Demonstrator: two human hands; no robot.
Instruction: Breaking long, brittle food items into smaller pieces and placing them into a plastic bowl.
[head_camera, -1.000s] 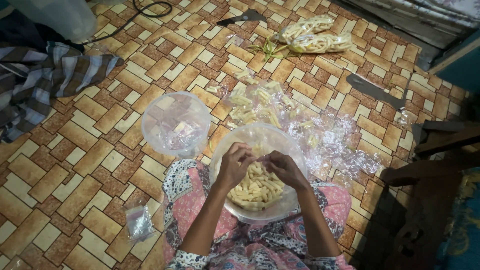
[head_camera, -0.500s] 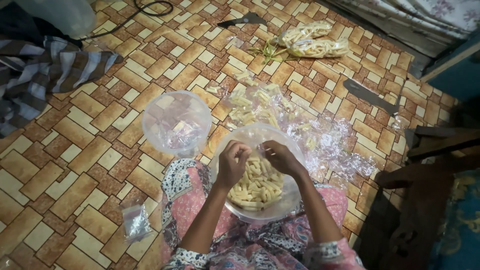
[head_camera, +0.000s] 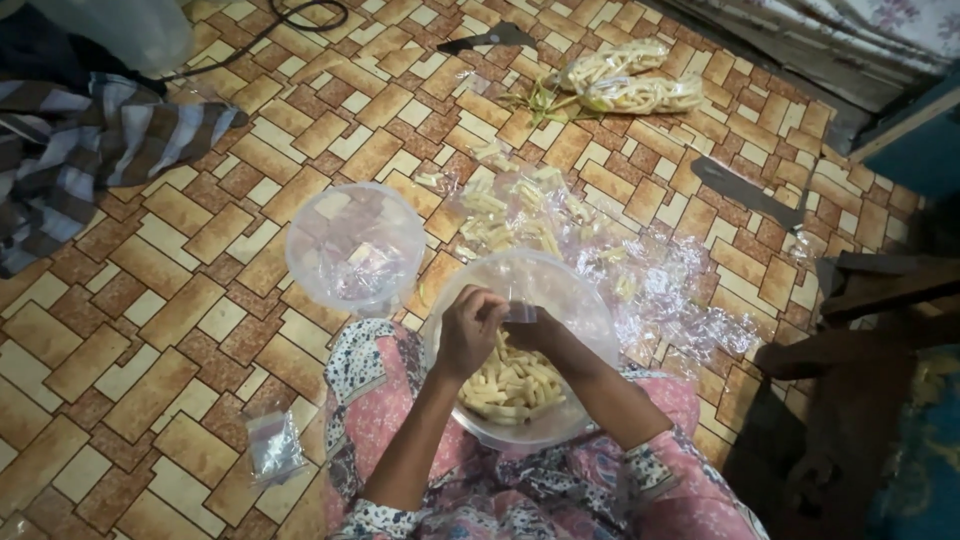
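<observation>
Patterned floor (head_camera: 150, 330) underlies clear bowl (head_camera: 590, 310) of pale sticks; above it left hand (head_camera: 468, 335) and right hand (head_camera: 540, 330) pinch closed on small clear bag (head_camera: 520, 313), likely light, slippery, best held by its mouth.

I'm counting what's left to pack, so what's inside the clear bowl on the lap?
The clear bowl holds pale yellow snack sticks. The left hand and right hand cover the upper part of the pile.

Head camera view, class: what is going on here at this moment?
A person sits on a patterned tile floor with a clear plastic bowl of pale yellow snack sticks on their lap. The left hand and right hand meet over the bowl, pinching a small clear plastic bag. A second clear bowl stands beside it, and filled bags lie further off.
</observation>
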